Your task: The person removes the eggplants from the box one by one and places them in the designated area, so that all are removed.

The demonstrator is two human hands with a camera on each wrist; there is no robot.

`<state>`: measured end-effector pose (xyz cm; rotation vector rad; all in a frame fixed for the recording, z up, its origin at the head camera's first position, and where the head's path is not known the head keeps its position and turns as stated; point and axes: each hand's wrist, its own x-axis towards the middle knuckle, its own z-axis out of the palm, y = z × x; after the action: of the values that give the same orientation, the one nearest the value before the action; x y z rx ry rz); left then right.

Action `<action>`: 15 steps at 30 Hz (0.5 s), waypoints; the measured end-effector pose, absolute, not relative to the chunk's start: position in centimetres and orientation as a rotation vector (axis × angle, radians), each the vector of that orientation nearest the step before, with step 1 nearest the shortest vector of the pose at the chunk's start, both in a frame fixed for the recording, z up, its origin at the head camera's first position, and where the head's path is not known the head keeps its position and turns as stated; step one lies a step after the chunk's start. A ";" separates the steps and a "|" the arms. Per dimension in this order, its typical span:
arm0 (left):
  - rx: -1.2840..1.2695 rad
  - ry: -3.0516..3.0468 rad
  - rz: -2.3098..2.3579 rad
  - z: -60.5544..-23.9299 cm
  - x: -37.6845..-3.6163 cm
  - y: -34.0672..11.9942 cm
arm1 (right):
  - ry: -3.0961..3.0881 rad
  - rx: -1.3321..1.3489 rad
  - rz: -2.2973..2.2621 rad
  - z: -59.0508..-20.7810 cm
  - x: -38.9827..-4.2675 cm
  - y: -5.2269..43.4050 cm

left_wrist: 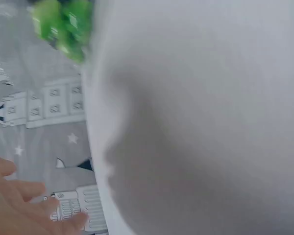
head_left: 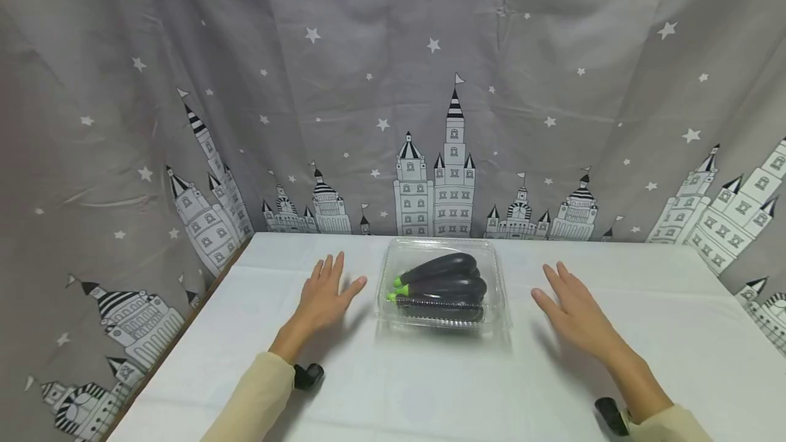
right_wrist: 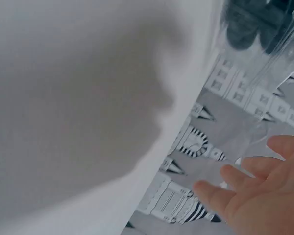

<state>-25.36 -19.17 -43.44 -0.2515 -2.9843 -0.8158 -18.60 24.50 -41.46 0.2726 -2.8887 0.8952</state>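
A clear plastic container (head_left: 393,258) stands on the white table, with several dark eggplants (head_left: 445,285) inside, their green stems toward the left. Left of it is my left hand (head_left: 322,299), fingers spread and holding nothing. On the other side my right hand (head_left: 574,316) is held apart from the container, its fingers extended and also holding nothing. In the left wrist view the bright green stems (left_wrist: 63,24) show at the top, blurred, above my fingers. The right wrist view catches the rounded dark ends of the eggplants (right_wrist: 242,29) through the plastic.
White cloth covers the table (head_left: 442,387), whose left edge (head_left: 184,319) runs diagonally. Behind it hangs a grey curtain (head_left: 344,87) printed with castles and stars. A black band piece (head_left: 308,376) sits at my left wrist, another black piece (head_left: 610,416) at my right.
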 end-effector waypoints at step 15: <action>-0.456 -2.517 -2.157 -42.3 -20.3 -16.0 | -2.666 0.331 1.767 -40.7 -14.4 19.2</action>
<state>-20.26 -16.01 -42.28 -0.4560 -2.5169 -2.1572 -14.42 19.16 -40.72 0.3306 -2.6663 1.7671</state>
